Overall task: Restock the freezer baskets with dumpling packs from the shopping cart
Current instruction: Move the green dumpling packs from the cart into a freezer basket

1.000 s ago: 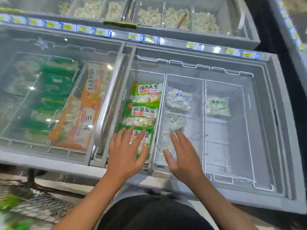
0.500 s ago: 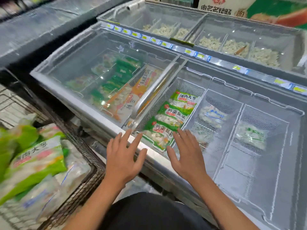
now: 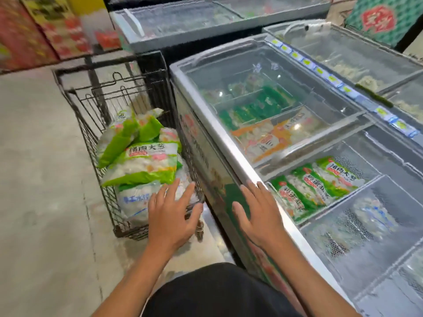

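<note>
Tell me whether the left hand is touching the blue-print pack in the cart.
Cannot tell. In the head view the left hand overlaps the blue-print pack with fingers spread, but no contact or gap shows.

Your way into the black wire shopping cart [image 3: 96, 115] is open from above; green-and-white dumpling packs [image 3: 142, 163] fill its near end, and the grey chest freezer's metal rim [image 3: 219, 138] flanks it.
</note>
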